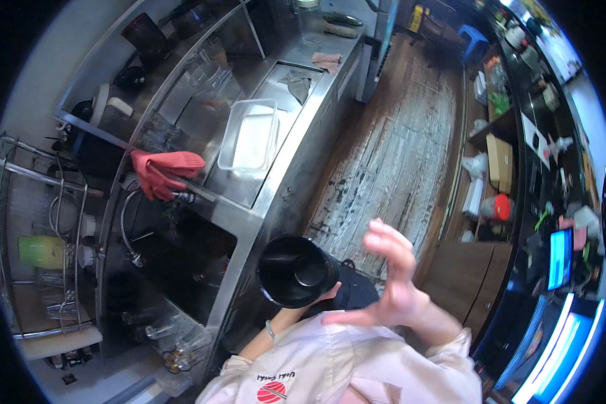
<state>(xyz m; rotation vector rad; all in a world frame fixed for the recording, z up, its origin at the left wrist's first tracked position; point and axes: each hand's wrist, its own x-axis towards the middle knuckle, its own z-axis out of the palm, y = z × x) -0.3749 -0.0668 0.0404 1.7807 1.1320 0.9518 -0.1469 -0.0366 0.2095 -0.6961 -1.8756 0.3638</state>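
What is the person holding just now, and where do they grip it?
The left hand holds a black round container from underneath, at its base, with the open mouth facing the camera. The right hand is open and holds nothing.

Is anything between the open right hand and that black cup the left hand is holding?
Nothing visible. The right hand is open beside the black cup, with only floor showing in the gap between them. The left hand grips the cup from behind, mostly hidden.

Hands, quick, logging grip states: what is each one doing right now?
Left hand: closed on the black cup, mostly hidden behind it.
Right hand: open, fingers spread, holding nothing.
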